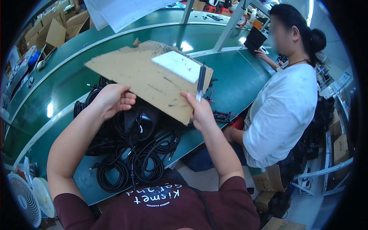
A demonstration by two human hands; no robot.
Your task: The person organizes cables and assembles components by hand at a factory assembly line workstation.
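A tilted brown cardboard sheet (134, 73) with dark smudges is raised over the bench. My left hand (115, 100) is closed at its near left edge, thumb against the edge and fingers curled below. With the thumb on top, my right hand (200, 111) grips the near right corner. A white flat block (178, 66) with dark specks lies on the sheet, and dark crumbs are gathered along its far edge. Beside my right thumb a slim black and silver tool (200, 82) stands out; its exact kind is unclear. Coiled black cables (147, 161) lie beneath, partly hidden by the sheet.
A co-worker (283, 103) in a white top is close on my right, holding a dark flat object (255, 39). A metal post (230, 27) rises from the green bench (226, 65). Fans (25, 199) stand at lower left; cardboard boxes (55, 32) are at far left.
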